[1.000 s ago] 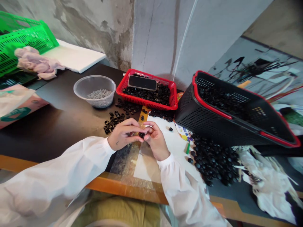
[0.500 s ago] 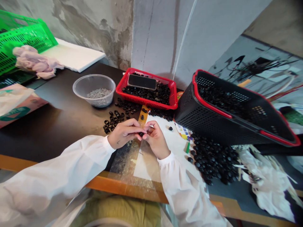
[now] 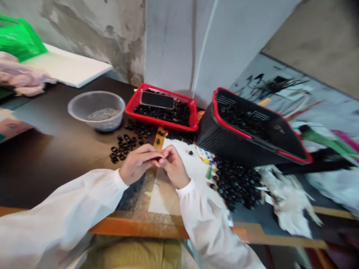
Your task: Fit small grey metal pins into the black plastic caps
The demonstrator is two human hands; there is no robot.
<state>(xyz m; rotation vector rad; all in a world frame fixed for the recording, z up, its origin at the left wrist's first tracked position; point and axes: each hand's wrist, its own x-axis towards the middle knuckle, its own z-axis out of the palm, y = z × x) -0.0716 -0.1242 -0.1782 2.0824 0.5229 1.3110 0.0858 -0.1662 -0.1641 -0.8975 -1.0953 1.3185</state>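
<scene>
My left hand (image 3: 140,163) and my right hand (image 3: 174,166) meet above the table's front part, fingertips pressed together. Between them they pinch a small black part (image 3: 157,158), mostly covered by the fingers; its exact kind I cannot make out. Just left of my left hand lie several black ring-shaped pieces (image 3: 123,146) on the dark tabletop. A white sheet (image 3: 193,175) spreads beneath and to the right of my right hand, with one small black piece (image 3: 191,152) on it. Farther right is a heap of black domed caps (image 3: 238,183).
A clear plastic bowl (image 3: 73,114) of small grey metal pins stands at back left. Behind my hands, a red basket (image 3: 162,123) holds black parts and a phone (image 3: 157,100). A tall black basket (image 3: 221,140) stands right, near crumpled white cloth (image 3: 291,205). A white board (image 3: 75,71) lies back left.
The whole view has swung to the right, so things appear farther left. Both hands stay together on the small black part, with only a slight shift of the fingers.
</scene>
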